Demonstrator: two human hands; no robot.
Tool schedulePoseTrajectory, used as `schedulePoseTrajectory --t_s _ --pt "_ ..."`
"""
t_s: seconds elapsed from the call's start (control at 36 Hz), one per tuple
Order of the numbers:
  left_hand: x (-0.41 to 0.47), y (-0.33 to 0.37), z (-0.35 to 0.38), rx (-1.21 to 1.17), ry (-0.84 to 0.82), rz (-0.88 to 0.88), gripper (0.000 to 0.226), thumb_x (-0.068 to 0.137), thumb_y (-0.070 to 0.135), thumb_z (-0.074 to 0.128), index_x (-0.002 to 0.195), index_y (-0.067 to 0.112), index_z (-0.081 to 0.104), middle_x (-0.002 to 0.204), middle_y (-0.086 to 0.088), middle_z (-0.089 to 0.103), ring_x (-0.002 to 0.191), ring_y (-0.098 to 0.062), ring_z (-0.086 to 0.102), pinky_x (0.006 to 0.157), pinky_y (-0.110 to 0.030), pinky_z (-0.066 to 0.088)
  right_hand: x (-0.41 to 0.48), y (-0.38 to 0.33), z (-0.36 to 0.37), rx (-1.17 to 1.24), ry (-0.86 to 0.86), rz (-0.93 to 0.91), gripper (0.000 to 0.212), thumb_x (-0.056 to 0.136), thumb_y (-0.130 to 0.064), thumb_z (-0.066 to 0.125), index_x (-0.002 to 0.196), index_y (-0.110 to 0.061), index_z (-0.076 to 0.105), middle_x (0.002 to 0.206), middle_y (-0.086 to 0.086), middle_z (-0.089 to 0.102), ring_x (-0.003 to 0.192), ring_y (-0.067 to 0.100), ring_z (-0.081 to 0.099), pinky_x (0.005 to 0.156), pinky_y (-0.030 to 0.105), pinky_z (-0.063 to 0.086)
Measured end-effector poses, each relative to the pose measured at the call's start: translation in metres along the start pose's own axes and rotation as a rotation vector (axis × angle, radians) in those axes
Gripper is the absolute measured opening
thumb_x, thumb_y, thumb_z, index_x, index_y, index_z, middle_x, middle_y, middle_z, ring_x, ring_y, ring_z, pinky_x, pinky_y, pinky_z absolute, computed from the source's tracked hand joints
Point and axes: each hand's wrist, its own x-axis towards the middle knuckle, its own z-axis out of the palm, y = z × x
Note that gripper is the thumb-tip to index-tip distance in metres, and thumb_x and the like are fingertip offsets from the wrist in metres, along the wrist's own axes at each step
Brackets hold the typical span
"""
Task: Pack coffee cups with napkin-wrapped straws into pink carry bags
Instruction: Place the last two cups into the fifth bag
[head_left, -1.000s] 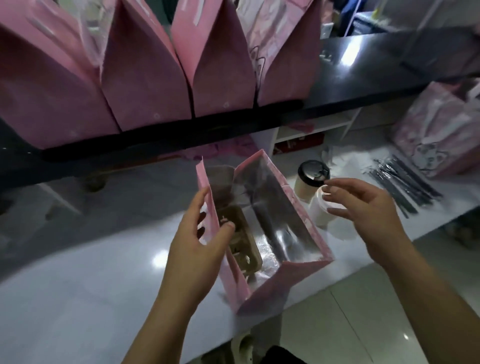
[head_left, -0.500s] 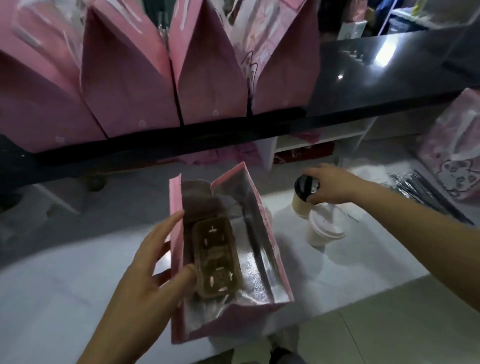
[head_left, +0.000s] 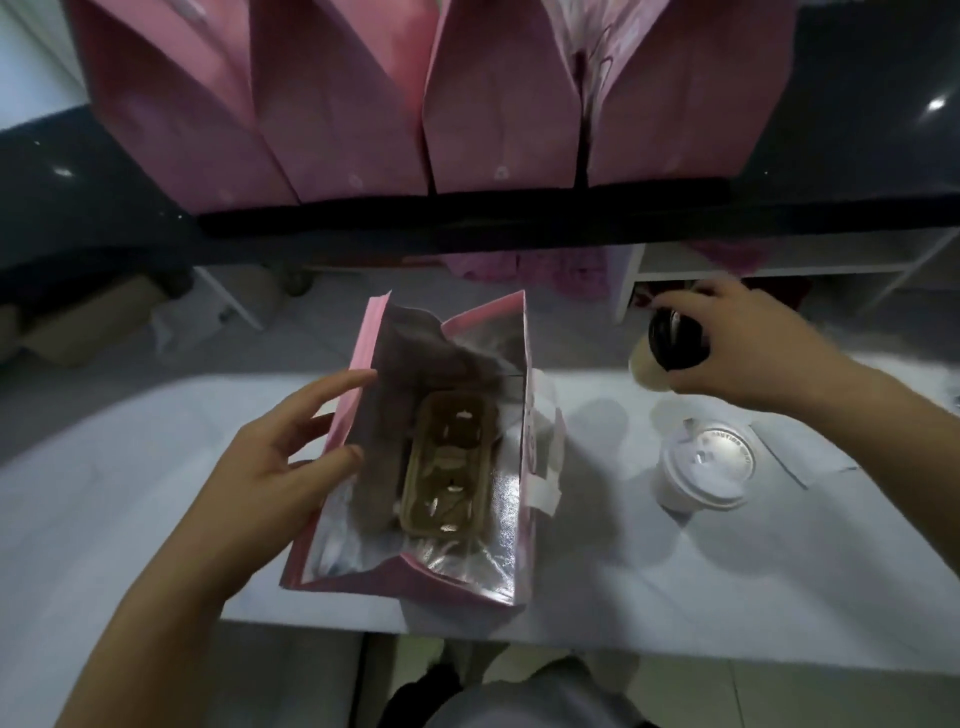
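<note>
Pink carry bag (head_left: 415, 577), foil-lined, stands open on the white surface (head_left: 130, 493) at centre, mouth upward; half a second ago it sat lower and further left in the head view, and now it appears more squarely from above.

Cup tray (head_left: 449, 467), brown pulp, lies flat at the bottom of the bag, both sockets unfilled, as before.

Left hand (head_left: 270, 467): wrist enters from lower left; fingers (head_left: 337, 387) spread along the outside of the bag's left wall, thumb hooked over the rim onto the foil side, pinching that wall. Same hold as half a second ago.

Right hand (head_left: 737, 348): arm enters from the right edge, palm down, fingers curled around the black-lidded cup (head_left: 670, 348). The cup is tilted, its pale body pointing down and left, and it looks lifted off the surface, well right of the bag; half a second ago the hand was only closing on the lid with the cup upright.

White-lidded cup (head_left: 706, 465): upright on the surface, nearer than the held cup, right of the bag and apart from it; unmoved.

Row of closed pink bags (head_left: 493, 104): lined up on the dark upper counter (head_left: 831, 171) behind.
</note>
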Motion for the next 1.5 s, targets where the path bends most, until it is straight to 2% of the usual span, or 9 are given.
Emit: schedulePoseTrajectory --t_s 0.14,0.25,0.39,0.47,0.58,0.83,1.08,1.36,1.5 --pt "0.001 -0.002 -0.006 -0.025 -0.029 0.065 0.059 0.096 0.008 0.061 0.124 0.059 0.059 0.138 0.022 0.057 0.127 -0.013 0.056 0.091 -0.051 0.058 -0.035 -0.055 -0.05 0.062 0.213 -0.158 0.079 0.068 -0.037 0.075 0.142 -0.036 0.047 0.142 0.006 0.039 0.122 0.032 0.045 0.1 0.039 0.04" --pt "0.004 -0.009 -0.015 -0.09 -0.095 0.102 0.054 0.095 0.014 0.066 0.128 0.056 0.058 0.14 0.019 0.057 0.127 -0.017 0.058 0.094 -0.056 0.056 -0.072 -0.113 -0.081 0.177 0.288 -0.326 0.076 0.067 -0.041 0.069 0.14 -0.043 0.048 0.138 -0.002 0.039 0.122 0.025 0.046 0.104 0.037 0.041" --pt "0.01 -0.019 -0.025 -0.187 -0.15 0.146 0.05 0.095 0.02 0.067 0.128 0.057 0.057 0.137 0.026 0.057 0.125 -0.015 0.061 0.092 -0.051 0.058 -0.095 -0.178 -0.084 0.152 0.122 -0.436 0.073 0.068 -0.053 0.063 0.137 -0.054 0.041 0.133 -0.019 0.04 0.115 0.009 0.05 0.09 0.022 0.047" --pt "0.013 -0.028 -0.031 -0.281 -0.147 0.153 0.043 0.09 0.035 0.072 0.126 0.055 0.059 0.132 0.029 0.058 0.12 -0.017 0.064 0.086 -0.043 0.062 -0.083 -0.211 -0.063 0.009 -0.028 -0.42 0.073 0.07 -0.057 0.062 0.137 -0.054 0.034 0.132 -0.018 0.043 0.11 0.01 0.052 0.088 0.029 0.053" --pt "0.02 -0.04 -0.037 -0.321 -0.151 0.203 0.056 0.097 0.006 0.06 0.125 0.055 0.058 0.127 0.033 0.059 0.114 -0.016 0.066 0.083 -0.033 0.062 -0.059 -0.24 -0.021 -0.114 -0.128 -0.365 0.074 0.071 -0.051 0.069 0.136 -0.05 0.033 0.13 -0.013 0.047 0.108 0.014 0.054 0.082 0.033 0.054" --pt "0.031 -0.063 -0.05 -0.357 -0.224 0.314 0.06 0.093 0.006 0.061 0.132 0.05 0.054 0.125 0.039 0.055 0.112 0.015 0.055 0.073 -0.006 0.051 -0.018 -0.25 0.055 -0.15 -0.311 -0.168 0.072 0.072 -0.033 0.077 0.136 -0.036 0.043 0.127 -0.002 0.05 0.105 0.023 0.06 0.088 0.04 0.055" --pt "0.04 -0.073 -0.06 -0.374 -0.32 0.378 0.062 0.091 0.006 0.062 0.13 0.054 0.054 0.125 0.041 0.053 0.11 0.021 0.052 0.069 -0.003 0.049 -0.012 -0.251 0.088 -0.107 -0.356 -0.09 0.064 0.071 -0.034 0.08 0.128 -0.032 0.05 0.116 -0.002 0.051 0.099 0.022 0.059 0.082 0.037 0.053" --pt "0.046 -0.079 -0.065 -0.333 -0.35 0.386 0.064 0.089 0.007 0.064 0.128 0.057 0.053 0.132 0.031 0.055 0.109 0.017 0.055 0.067 -0.006 0.051 -0.015 -0.247 0.086 -0.074 -0.352 -0.032 0.078 0.074 -0.032 0.082 0.143 -0.034 0.047 0.118 -0.007 0.044 0.103 0.016 0.053 0.088 0.03 0.049" --pt "0.048 -0.075 -0.068 -0.333 -0.386 0.377 0.057 0.085 0.022 0.064 0.126 0.06 0.052 0.13 0.035 0.054 0.112 0.01 0.057 0.075 -0.029 0.062 -0.028 -0.25 0.082 -0.113 -0.361 -0.02 0.072 0.073 -0.026 0.081 0.139 -0.031 0.052 0.123 -0.001 0.048 0.109 0.022 0.056 0.093 0.038 0.051"
